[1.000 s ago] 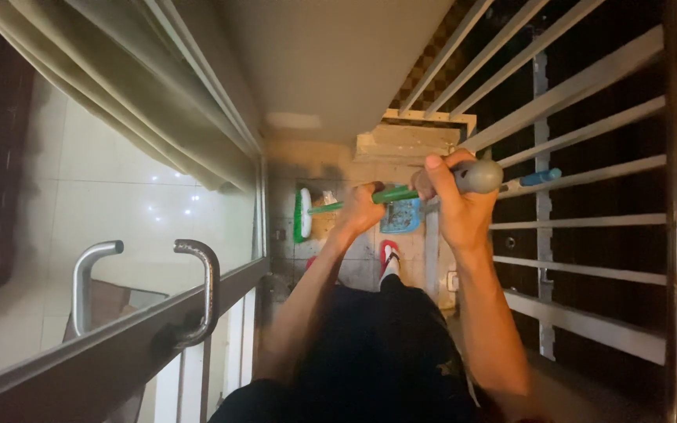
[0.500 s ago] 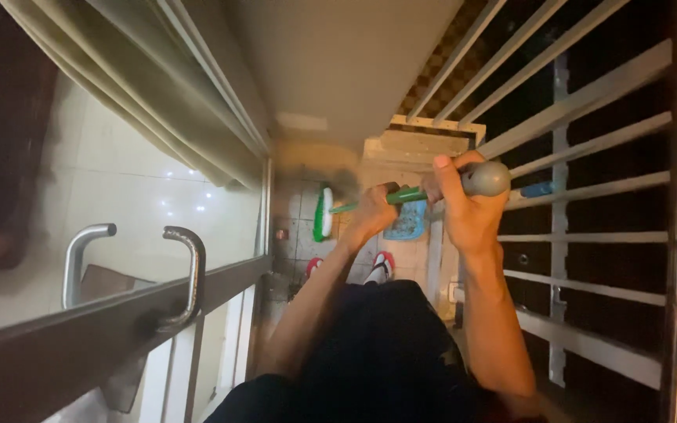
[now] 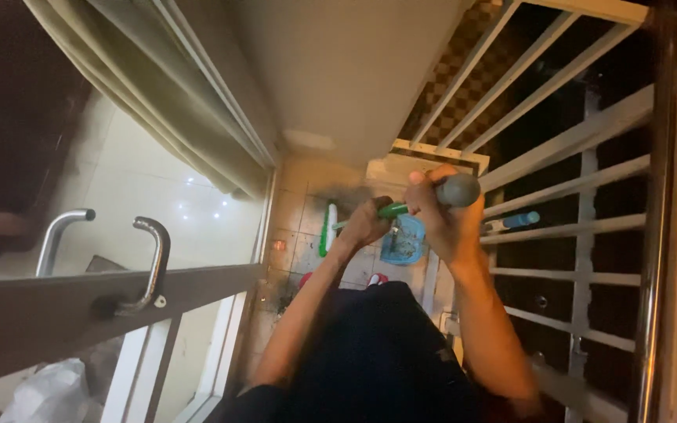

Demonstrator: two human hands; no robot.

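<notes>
Beside the blue dustpan [image 3: 403,241], which lies on the tiled floor [image 3: 291,235] of a narrow balcony, the green and white head of a broom [image 3: 327,229] rests on the tiles, a little toward the glass door [image 3: 158,204]. The left hand [image 3: 367,220] has its grip closed around the green handle, lower on the stick, and the right hand [image 3: 436,215] has its grip clamped near the grey end cap, above the dustpan. There seems to be dust and some debris already inside the dustpan, and a dark patch of dirt on the floor beyond the broom head. I think the main risk is that a strong stroke pushes the dirt past the dustpan or knocks it, so that what is inside spills again. The white railing [image 3: 573,157] stands close on the far side of the dustpan from the door, and the grey end of the handle could hit a bar when the arms swing. Fine dirt could also slip between the bars and fall outside. The feet stand near the dustpan, so a step forward may tip it.
</notes>
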